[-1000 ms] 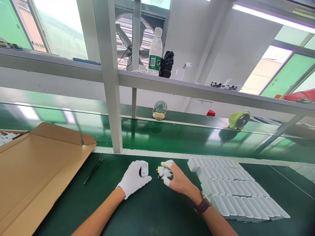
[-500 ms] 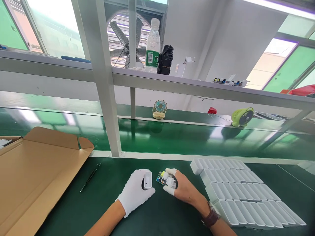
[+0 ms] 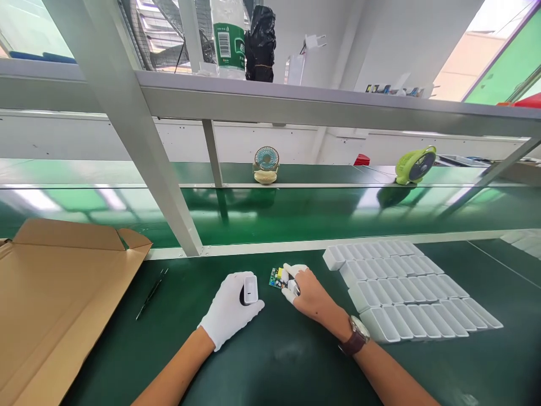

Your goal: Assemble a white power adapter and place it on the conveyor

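White charger shell (image 3: 250,290) gripped in gloved left hand (image 3: 230,310); right hand (image 3: 307,292) fingers pinch circuit board (image 3: 276,277), markings seemingly unreadable

Left hand (image 3: 231,312) wears a matt white knit cloth glove, wrapped round a smooth glossy white plastic charger shell (image 3: 250,290). Right hand (image 3: 310,293) is bare except white cloth finger cots; it pinches a small green circuit board (image 3: 277,277), matt, just right of the shell. Dark green bench mat (image 3: 270,361) under the shell: smooth, soft sheen. Rows of white plastic casings (image 3: 406,296) right of the shell, satin. Brown corrugated cardboard box (image 3: 54,304) left of the shell, matt paper. Grey painted metal frame post (image 3: 139,152) behind the shell, smooth. Brown leather-look watch strap (image 3: 354,343).
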{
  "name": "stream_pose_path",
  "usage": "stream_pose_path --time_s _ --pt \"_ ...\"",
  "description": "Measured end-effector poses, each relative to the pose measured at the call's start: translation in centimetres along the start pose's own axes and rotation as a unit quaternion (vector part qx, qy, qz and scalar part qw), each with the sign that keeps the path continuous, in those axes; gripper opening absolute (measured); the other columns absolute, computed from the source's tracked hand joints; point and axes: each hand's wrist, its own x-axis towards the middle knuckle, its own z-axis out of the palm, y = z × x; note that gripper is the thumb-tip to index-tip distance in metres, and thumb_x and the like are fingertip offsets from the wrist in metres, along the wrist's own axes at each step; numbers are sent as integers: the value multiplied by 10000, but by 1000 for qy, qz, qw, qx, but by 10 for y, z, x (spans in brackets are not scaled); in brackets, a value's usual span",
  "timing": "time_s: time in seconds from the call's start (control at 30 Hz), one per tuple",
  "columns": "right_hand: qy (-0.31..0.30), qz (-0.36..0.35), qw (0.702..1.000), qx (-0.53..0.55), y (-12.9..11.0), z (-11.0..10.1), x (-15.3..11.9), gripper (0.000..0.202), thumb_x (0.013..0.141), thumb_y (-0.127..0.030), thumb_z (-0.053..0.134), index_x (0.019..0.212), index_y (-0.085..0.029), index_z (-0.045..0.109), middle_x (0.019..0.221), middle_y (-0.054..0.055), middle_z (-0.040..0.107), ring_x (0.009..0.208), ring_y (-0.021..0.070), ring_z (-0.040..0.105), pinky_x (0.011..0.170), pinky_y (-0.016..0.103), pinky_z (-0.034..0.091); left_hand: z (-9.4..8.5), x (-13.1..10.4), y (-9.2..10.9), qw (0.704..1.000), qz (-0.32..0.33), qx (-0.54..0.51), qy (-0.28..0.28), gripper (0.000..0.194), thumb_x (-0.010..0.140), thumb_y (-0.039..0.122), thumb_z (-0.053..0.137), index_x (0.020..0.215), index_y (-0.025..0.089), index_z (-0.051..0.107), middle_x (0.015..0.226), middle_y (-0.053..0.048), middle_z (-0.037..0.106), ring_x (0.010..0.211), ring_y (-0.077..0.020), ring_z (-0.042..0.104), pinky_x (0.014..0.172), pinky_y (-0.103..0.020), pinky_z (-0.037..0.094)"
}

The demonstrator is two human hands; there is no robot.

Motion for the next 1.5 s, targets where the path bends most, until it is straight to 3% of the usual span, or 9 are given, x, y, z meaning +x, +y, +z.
stream_pose_path --time_s 0.13,0.4,0.6,0.77,0.97,1.17,1.5 --pt "39 -7 999 16 -4 -1 2 603 866 -168 608 1448 -90 473 1075 146 650 1093 334 589 959 528 528 0 0 1 1000 9 -2 5 563 755 356 734 1287 257 579 1300 -56 599 1224 -280 569 1069 -436 456" --pt "60 -32 976 204 -22 -14 0 517 865 -121 595 1362 -251 537 1352 126 511 1119 231 621 870 369 613 5 -1 -6 999 43 -6 25 574 757 339 756 1298 275 576 1305 -48 604 1242 -273 572 1097 -449 451" --pt "63 -28 966 250 -33 -18 -6 576 875 -132 618 1415 -283 493 1322 109 555 999 212 674 784 341 643 5 -1 -4 999 43 -19 26 596 751 302 768 1311 282 564 1329 -43 600 1256 -262 569 1110 -446 450" --pt "107 -149 955 234 -41 -20 -12 643 878 -72 598 1465 -298 464 1384 125 515 1161 242 632 721 293 639 7 -1 -3 998 54 -27 29 610 735 236 769 1307 265 559 1317 -44 613 1232 -239 587 1097 -424 469" --pt "96 -214 960 156 -44 -13 -18 743 886 -44 602 1555 -266 366 1398 151 516 1202 250 611 951 398 611 10 -2 -10 995 87 -17 40 701 721 190 767 1377 258 528 1339 -82 589 1245 -262 589 1098 -448 481" --pt "93 -202 967 126 -45 -13 -19 782 907 -82 603 1587 -291 276 1371 141 572 1186 254 630 986 444 591 10 -3 -12 989 134 -10 53 755 713 118 751 1409 279 506 1329 -95 567 1251 -274 562 1077 -455 493" --pt "38 -157 982 97 -42 -10 -21 687 925 -166 603 1546 -267 329 1266 128 647 1096 275 677 945 458 601 11 -4 -10 975 204 37 82 676 751 168 751 1384 264 532 1243 -92 607 1208 -284 551 1019 -446 514"
